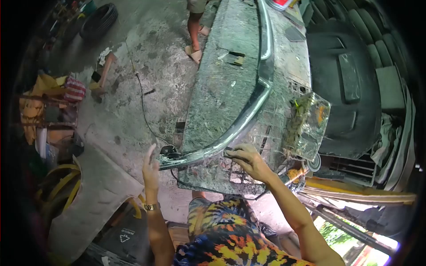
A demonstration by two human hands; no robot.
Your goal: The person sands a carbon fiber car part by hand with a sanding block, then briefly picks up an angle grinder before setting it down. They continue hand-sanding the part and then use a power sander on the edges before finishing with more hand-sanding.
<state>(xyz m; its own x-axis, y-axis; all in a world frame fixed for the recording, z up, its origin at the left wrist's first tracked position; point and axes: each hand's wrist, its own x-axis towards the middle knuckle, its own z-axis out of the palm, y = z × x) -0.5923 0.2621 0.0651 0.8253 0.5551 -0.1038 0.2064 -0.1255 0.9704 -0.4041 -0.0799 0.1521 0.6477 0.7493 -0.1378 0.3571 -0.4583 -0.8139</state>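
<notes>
A long, curved car trim piece (230, 135), dark with pale grey scuffed patches, lies along a dusty, rough-topped work table (213, 106). At the trim's near left end is my left hand (151, 168), its fingers stretched out and pointing away from me. A black fitting (168, 150) sits at that end, just right of those fingers. My right hand (250, 162) pinches a small dark flat piece (228, 152) beside the trim's near edge. What this piece is made of is too small to make out.
A black cable (144, 97) runs over the floor to the table's left edge. Another person's legs (194, 33) stand at the far left side. A plastic-wrapped box (307, 126) and a large black panel (344, 88) are at the right; a grey panel (95, 188) leans at left.
</notes>
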